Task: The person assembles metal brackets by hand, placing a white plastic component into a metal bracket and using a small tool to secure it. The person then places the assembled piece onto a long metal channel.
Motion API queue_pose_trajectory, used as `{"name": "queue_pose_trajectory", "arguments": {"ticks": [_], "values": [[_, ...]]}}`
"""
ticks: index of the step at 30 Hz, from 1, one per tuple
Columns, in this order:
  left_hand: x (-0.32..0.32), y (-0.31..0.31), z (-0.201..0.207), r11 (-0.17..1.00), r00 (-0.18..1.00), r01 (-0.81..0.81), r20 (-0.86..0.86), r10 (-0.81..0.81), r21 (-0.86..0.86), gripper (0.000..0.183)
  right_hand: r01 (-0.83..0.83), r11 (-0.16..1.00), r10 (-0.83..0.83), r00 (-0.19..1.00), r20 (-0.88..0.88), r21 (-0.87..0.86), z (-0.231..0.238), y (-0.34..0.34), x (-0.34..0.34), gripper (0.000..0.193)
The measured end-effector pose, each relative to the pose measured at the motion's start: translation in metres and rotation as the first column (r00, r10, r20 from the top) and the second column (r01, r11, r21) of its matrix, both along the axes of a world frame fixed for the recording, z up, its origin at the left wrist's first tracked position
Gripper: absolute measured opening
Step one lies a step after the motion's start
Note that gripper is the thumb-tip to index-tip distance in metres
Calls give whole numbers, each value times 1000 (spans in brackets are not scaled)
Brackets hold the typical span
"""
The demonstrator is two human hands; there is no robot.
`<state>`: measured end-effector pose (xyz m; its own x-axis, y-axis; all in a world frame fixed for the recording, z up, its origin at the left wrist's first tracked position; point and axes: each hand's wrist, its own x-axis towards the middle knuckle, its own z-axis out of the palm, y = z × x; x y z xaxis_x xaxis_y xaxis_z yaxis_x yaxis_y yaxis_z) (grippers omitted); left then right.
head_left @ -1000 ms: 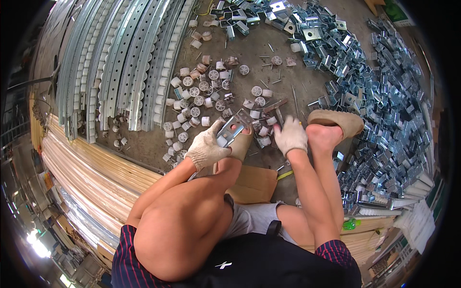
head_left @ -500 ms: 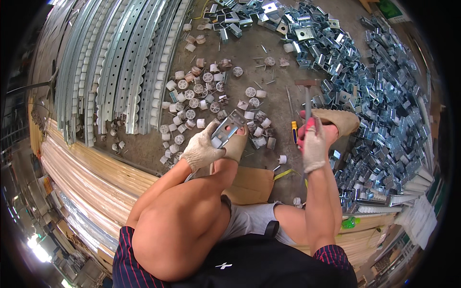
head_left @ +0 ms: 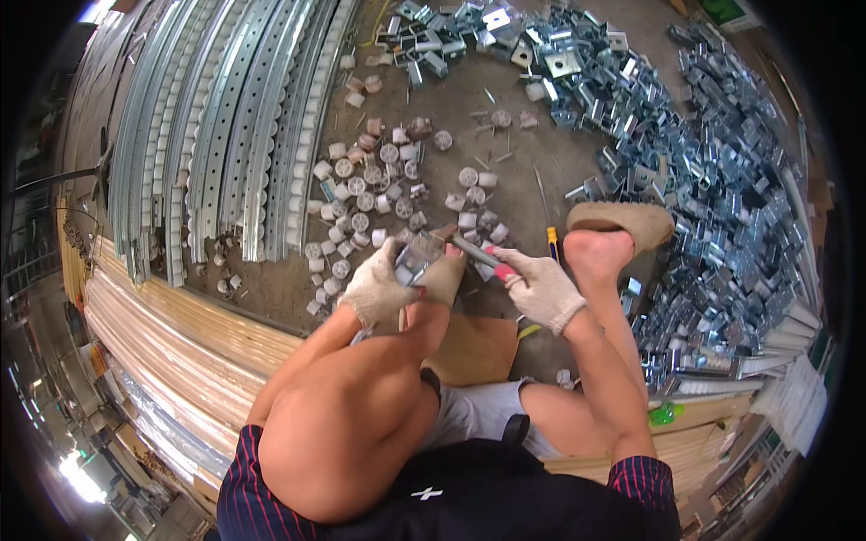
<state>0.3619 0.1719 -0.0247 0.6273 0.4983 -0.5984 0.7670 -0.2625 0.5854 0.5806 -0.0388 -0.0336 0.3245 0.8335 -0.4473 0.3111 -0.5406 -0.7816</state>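
Note:
My left hand (head_left: 373, 286), in a pale knit glove, is closed on a shiny metal bracket (head_left: 419, 256), steadying it over my sandaled left foot. The bracket looks smeared by motion. In my gloved right hand (head_left: 545, 293) is a hammer (head_left: 480, 254) with a grey shaft and a red-pink grip. The shaft points left, its head end close to the bracket; blur hides whether they touch. Beyond my hands lie several white rollers (head_left: 361, 222) with spoked ends, scattered on the floor.
A yellow-and-dark screwdriver (head_left: 552, 239) lies beside my right foot. Large heaps of metal brackets (head_left: 722, 198) curve along the right. Perforated metal rails with rollers (head_left: 230, 117) are stacked far left. Wrapped long bundles (head_left: 180, 343) run at lower left. A cardboard piece (head_left: 474, 347) is under my legs.
My right hand has swung the hammer left and down from beside my right foot to the bracket. The bracket has tilted in my left hand, which stays over the foot.

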Motion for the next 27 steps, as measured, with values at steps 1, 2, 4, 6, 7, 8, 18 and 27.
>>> {"name": "queue_pose_trajectory", "arguments": {"ticks": [1,2,4,6,7,8,18,27], "values": [[-5,-5,2,1000,1000,-11,12,11,-5,84,44,999,-44,999,-27,2,5,1,7,39],[-3,-5,-2,1000,997,-14,76,15,-9,82,167,986,-166,984,-58,7,3,-3,3,39],[-14,-4,12,1000,998,-24,51,23,3,82,291,957,-286,948,-138,15,-3,6,-6,39],[5,8,23,999,999,38,-22,-38,6,84,131,991,-132,984,-122,-15,-2,8,-12,40],[-9,4,2,997,998,28,45,-31,66,82,-61,997,56,993,-103,-43,7,4,-26,41],[-45,-4,-34,992,996,-5,89,-6,126,79,-76,997,76,992,-104,8,5,10,-28,43],[-48,14,-6,937,975,70,-223,9,343,61,361,932,-342,848,405,29,-81,-20,-13,53],[-159,-102,63,965,901,-152,-431,46,-215,53,150,988,-114,865,489,-34,-77,-48,-19,48]]}}
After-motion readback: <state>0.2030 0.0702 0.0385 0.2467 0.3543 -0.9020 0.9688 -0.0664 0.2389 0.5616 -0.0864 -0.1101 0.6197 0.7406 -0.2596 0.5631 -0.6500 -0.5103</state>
